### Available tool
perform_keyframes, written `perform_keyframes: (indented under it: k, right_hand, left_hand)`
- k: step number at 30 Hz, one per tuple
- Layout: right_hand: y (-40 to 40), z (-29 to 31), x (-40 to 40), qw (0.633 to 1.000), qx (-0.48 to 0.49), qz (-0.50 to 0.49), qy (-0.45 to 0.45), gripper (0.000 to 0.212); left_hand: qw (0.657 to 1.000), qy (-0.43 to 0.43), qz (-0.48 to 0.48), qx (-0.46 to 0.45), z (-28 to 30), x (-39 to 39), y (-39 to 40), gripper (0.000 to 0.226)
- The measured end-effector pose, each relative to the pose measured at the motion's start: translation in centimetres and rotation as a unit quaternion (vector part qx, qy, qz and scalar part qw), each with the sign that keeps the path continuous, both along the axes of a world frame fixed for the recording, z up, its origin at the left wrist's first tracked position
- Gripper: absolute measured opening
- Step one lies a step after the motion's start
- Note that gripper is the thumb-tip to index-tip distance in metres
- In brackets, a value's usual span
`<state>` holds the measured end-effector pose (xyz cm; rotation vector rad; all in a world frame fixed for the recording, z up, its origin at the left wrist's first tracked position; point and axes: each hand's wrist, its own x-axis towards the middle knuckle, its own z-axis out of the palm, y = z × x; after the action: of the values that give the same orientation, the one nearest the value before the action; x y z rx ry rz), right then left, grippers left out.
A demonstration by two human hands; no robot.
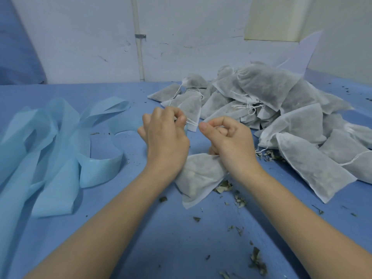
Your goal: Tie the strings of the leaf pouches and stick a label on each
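Observation:
A white mesh leaf pouch (198,178) lies on the blue table cover between my wrists, its neck hidden under my hands. My left hand (166,135) pinches one end of its thin white string (192,123) between thumb and fingers. My right hand (226,135) pinches the other end, so the string runs taut and short between the two hands. Both hands have curled fingers and sit just above the pouch's top.
A large heap of filled white pouches (281,109) with loose strings covers the right and far side. Light blue fabric strips (50,148) lie tangled at the left. Dried leaf crumbs (237,200) are scattered at the front right. A white wall rises behind the table.

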<state>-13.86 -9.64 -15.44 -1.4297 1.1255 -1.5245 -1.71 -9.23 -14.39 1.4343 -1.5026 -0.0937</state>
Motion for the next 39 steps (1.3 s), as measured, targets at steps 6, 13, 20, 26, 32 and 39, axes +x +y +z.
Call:
perform_keyframes:
  k: [6, 13, 20, 26, 32, 39]
  right_hand:
    - [-0.4, 0.5, -0.9, 0.984, 0.044, -0.079, -0.156, 0.010]
    - [-1.1, 0.2, -1.7, 0.951, 0.064, -0.117, -0.278, 0.012]
    - [-0.6, 0.2, -1.9, 0.990, 0.074, 0.040, -0.115, 0.021]
    - [0.0, 0.7, -2.4, 0.994, 0.037, 0.080, 0.061, 0.021]
    - [-0.3, 0.6, -3.2, 0.976, -0.007, 0.119, 0.182, 0.011]
    - [-0.4, 0.6, -3.4, 0.964, -0.033, 0.118, 0.234, 0.010]
  left_hand:
    - [0.985, 0.122, -0.109, 0.063, -0.8, -0.9, 0.5, 0.016]
    - [0.812, 0.444, -0.229, 0.302, -1.3, -1.5, 0.6, 0.031]
    - [0.811, 0.466, -0.215, 0.280, -1.6, -0.8, 0.0, 0.026]
    - [0.760, 0.552, -0.184, 0.288, -1.4, -0.6, -0.5, 0.042]
    - [0.770, 0.529, -0.208, 0.290, -1.3, -0.3, -0.4, 0.051]
    - [0.799, 0.487, -0.222, 0.275, -1.3, -0.2, -0.1, 0.028]
